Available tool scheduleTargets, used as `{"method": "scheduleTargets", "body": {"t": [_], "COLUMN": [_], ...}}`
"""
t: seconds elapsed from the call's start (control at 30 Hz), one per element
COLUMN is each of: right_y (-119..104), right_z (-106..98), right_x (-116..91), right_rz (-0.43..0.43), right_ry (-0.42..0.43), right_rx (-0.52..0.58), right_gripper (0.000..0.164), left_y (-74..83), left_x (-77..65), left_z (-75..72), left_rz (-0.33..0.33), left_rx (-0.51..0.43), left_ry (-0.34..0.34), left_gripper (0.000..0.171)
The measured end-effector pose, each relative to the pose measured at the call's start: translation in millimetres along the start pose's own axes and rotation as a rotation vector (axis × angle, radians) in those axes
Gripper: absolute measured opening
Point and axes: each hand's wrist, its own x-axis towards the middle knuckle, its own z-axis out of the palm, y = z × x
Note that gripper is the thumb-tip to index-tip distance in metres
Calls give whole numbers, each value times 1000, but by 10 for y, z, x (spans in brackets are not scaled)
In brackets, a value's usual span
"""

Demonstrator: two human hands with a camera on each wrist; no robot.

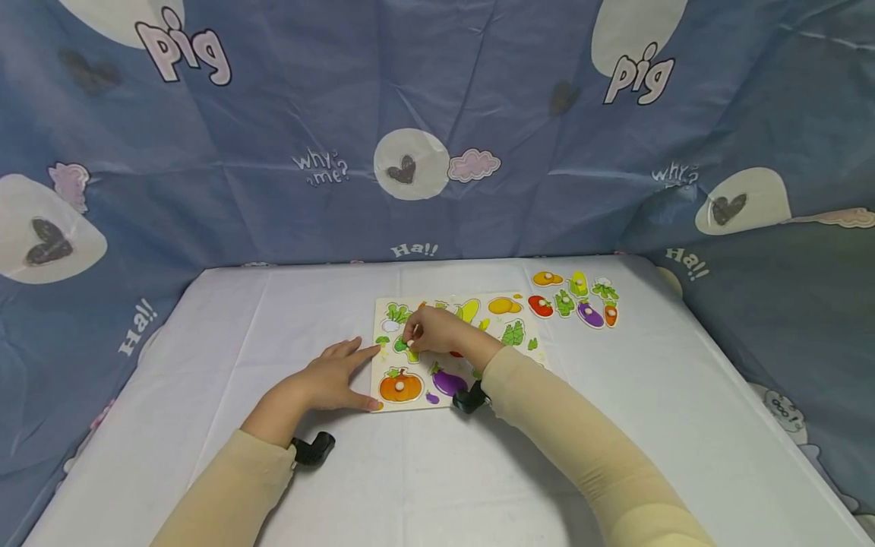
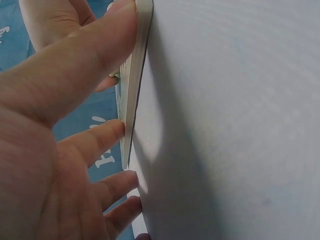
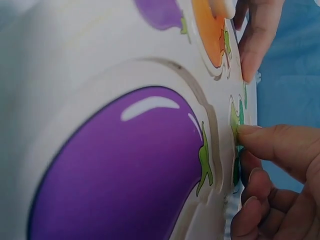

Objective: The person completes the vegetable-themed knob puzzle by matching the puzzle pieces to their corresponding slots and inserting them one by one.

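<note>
A white wooden puzzle board [image 1: 378, 304] printed with vegetables lies on the table. My right hand [image 1: 437, 330] pinches the knob of a green broccoli piece [image 1: 399, 346] at the board's left part, over its printed spot. My left hand [image 1: 331, 380] has its fingers spread, thumb and index fingertips at the board's left edge; the left wrist view shows this thumb [image 2: 95, 55] against the board's edge. A pumpkin piece [image 1: 401, 387] with a white knob sits in its recess at the near left corner. Beside it is the purple eggplant recess [image 3: 125, 165], without a knob. My right forearm hides part of the board.
Several loose knobbed pieces lie right of the board: a tomato [image 1: 540, 306], corn [image 1: 578, 284], an eggplant [image 1: 589, 314], a carrot [image 1: 611, 313] and others. A white cloth covers the table [image 1: 383, 486]. Blue printed curtain [image 1: 273, 205] stands behind and at both sides.
</note>
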Motion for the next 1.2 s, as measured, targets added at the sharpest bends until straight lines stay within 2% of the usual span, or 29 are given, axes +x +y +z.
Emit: {"method": "scheduleTargets", "body": {"t": [0.27,0.43,0.63,0.9,1.2], "right_y": [35,41,30,56,194], "right_z": [10,-28,-164,-380,-554], "right_x": [3,-68,-235,-473,-790], "right_rz": [7,0,-46,-53,-49], "right_ry": [-1,4,35,64,124], "right_rx": [9,44,72,97,118], "right_gripper": [6,6,6,7,10], "left_y": [-13,-16,-22,-34,-16], "left_x": [6,6,9,5,-9], "left_z": [13,23,26,33,18], "left_rz": [3,2,3,12,14], "left_rx": [1,-6,-3,-4,-2], "left_ry": [4,3,7,13,12], "left_gripper": [104,104,104,105,104]}}
